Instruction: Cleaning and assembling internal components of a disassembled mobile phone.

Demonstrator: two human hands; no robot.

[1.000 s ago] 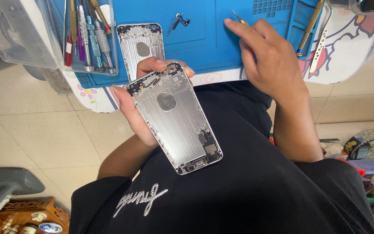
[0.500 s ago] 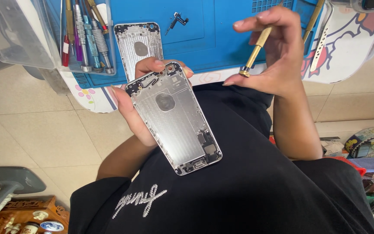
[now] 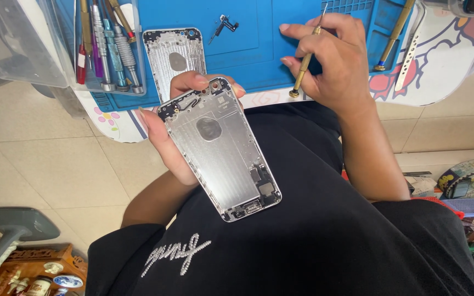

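Two bare hands work over a person's lap at the near edge of a blue repair mat [image 3: 248,49]. Left hand [image 3: 174,131] is palm up, forearm rising from below, fingers and thumb wrapped around the upper end of a stripped silver phone housing [image 3: 220,148], which lies tilted, its open inside facing up and its lower end pointing toward the black shirt. Right hand [image 3: 336,60] is held higher and to the right, wrist bent, fingers curled shut on a slim brass-coloured screwdriver [image 3: 305,57] that slants with its tip up over the mat and its butt end down beside the palm. Just beyond the left hand's fingertips a second silver phone back [image 3: 174,55] lies flat on the mat, and a small black bracket [image 3: 223,24] lies between the hands, farther out. Left of the left hand, a clear box [image 3: 108,49] holds several more screwdrivers. Right of the right hand, another brass-coloured tool [image 3: 393,35] rests on the surface.
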